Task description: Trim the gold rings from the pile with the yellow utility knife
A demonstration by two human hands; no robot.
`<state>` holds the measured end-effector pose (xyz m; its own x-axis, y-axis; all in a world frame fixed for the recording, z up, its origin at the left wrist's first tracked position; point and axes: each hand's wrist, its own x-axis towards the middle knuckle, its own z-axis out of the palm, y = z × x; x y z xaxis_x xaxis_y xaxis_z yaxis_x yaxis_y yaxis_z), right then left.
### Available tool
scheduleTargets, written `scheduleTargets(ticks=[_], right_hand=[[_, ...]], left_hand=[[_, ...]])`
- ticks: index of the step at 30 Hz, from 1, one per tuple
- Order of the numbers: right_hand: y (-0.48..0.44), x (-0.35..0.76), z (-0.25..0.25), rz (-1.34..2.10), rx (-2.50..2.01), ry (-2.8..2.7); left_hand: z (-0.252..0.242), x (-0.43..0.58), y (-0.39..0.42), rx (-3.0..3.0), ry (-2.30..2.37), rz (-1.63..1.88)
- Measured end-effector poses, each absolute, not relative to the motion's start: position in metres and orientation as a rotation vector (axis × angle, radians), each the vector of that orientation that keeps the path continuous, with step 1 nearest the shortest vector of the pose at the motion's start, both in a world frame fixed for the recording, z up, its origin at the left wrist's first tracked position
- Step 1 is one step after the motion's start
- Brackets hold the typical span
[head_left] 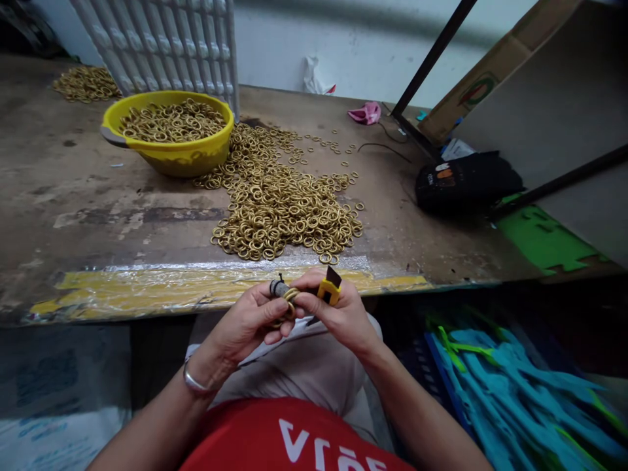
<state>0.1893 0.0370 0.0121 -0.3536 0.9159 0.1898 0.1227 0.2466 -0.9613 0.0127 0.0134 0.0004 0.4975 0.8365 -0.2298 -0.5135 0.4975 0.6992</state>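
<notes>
Several brass-coloured rings (290, 296) are pinched in my left hand (258, 317), which also wears a dark band with a tied end on one finger. My right hand (343, 314) grips a yellow utility knife (330, 288), its dark blade pointing up and away from me. The fingertips of my right hand meet the rings beside the left thumb. Both hands are held over my lap, just in front of the table edge. Beyond them a large heap of the same rings (289, 209) lies on the table.
A yellow basin (181, 154) full of rings stands at the back left, before a grey ribbed panel (167, 46). A smaller ring pile (87, 84) lies farther left. At right are a black bag (466, 182), a pink item (366, 112) and turquoise pieces (510, 379) in a blue crate.
</notes>
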Motion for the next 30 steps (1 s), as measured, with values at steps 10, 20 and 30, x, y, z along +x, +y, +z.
scheduleTargets(ticks=[10,20,30], right_hand=[[0.021,0.197,0.019,0.605,-1.256,-2.178],[0.018,0.194,0.018,0.326,-1.465,-2.402],[0.016,0.192,0.019,0.319,-1.444,-2.428]], left_hand=[[0.002,0.018,0.007,0.685,0.794,1.057],[-0.001,0.016,0.004,0.885,0.983,1.04],[-0.001,0.013,0.006,1.081,1.079,1.044]])
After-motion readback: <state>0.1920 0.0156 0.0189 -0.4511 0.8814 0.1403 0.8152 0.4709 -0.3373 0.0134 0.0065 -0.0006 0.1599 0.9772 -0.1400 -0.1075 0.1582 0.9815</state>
